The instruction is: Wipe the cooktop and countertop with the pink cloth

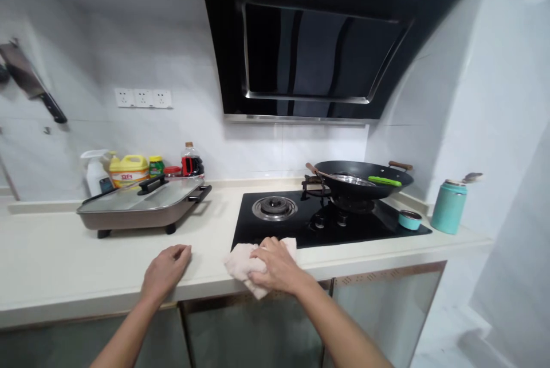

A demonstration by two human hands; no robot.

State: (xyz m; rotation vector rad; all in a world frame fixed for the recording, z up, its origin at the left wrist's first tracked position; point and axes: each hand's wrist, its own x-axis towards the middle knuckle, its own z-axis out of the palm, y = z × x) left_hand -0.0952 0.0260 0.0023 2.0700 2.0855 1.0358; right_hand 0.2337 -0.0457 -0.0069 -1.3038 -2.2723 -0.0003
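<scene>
My right hand grips a pale pink cloth, pressing it on the front edge of the black gas stove and the counter beside it. Part of the cloth hangs over the counter's edge. To the left, my left hand rests at the front of the white counter, its fingers curled together and nothing seen in them. The uncovered burner lies just behind the cloth.
A wok with a green-handled utensil sits on the right burner. Right of it stand a teal cup and a teal jar. An electric pan and several bottles are at left. A range hood overhangs the stove; a cleaver hangs left.
</scene>
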